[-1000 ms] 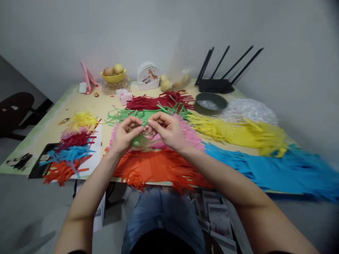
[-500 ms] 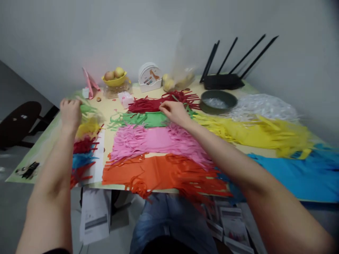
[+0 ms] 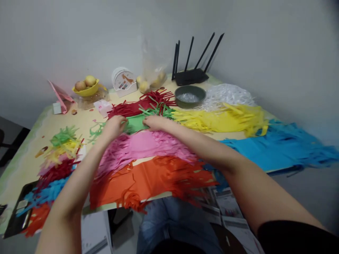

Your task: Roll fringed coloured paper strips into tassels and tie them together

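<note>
I have both hands on the fringed green paper sheet mid-desk: left hand and right hand pinch its edges. By my judgement, one green bundle tops the finished pile; several fringed sheets remain.

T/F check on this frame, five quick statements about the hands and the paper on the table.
1. Both hands rest on the green fringed paper. True: left hand and right hand are at its two ends.
2. The pink fringed paper lies nearer the person than the green one. True.
3. The dark bowl sits on the orange paper. False: it stands at the far side, in front of the router; the orange paper is at the near edge.
4. The yellow bowl holds paper strips. False: it holds round fruit.
5. The blue paper lies on the person's left. False: right.
</note>
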Demonstrator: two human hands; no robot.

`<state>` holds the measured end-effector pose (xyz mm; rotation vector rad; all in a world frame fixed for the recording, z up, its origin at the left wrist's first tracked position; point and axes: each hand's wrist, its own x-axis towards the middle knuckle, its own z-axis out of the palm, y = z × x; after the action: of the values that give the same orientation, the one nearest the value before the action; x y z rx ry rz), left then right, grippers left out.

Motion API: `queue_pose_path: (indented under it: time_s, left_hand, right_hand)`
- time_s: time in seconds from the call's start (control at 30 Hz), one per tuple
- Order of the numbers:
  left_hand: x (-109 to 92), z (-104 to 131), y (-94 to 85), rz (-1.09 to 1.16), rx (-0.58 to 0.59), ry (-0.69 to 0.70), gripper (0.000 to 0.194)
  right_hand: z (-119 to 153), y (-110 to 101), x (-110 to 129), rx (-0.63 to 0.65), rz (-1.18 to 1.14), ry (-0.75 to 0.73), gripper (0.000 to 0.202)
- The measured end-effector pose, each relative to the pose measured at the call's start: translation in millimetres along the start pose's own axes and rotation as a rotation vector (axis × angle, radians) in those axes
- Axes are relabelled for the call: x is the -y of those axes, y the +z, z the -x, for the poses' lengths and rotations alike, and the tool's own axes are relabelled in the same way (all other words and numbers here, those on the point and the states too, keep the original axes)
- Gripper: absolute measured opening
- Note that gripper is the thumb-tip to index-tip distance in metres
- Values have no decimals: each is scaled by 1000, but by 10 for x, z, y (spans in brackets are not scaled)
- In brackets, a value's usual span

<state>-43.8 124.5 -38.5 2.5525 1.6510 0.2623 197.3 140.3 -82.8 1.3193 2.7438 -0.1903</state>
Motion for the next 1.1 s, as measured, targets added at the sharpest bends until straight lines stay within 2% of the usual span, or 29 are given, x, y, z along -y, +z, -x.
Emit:
queue_pose_path:
  time_s: [0.07, 0.1, 0.17, 0.23, 0.33, 0.53, 0.63, 0.83, 1.1]
  left_hand:
    - [-313, -243, 287, 74, 86, 57, 27]
    - [-408, -338, 415, 101, 121, 61, 24]
    - [-478, -478, 604, 143, 170, 35, 21]
    - [-436, -555, 691, 189, 194, -5, 24]
    - [-307, -582, 684, 277, 229, -59, 36]
    - [-183, -562, 578, 403, 264, -122, 38]
    - [-217, -585, 569, 398, 239, -127, 38]
    - [-343, -633, 586, 302, 179, -140, 21]
    - [-438, -652, 596, 221, 177, -162, 19]
  right_hand:
    - [6, -2, -4, -10, -4, 31, 31]
    - [4, -2, -11, -16, -10, 49, 30]
    - [-8, -8, -34, -30, -28, 88, 28]
    - [-21, -20, -66, -40, -55, 126, 26]
    - [-39, -38, -114, -42, -100, 168, 22]
    - [-48, -40, -165, -49, -169, 196, 22]
    - [-40, -49, -173, -52, -192, 202, 22]
    - [-21, -89, -169, -48, -209, 207, 23]
    - [-32, -79, -183, -54, -230, 211, 21]
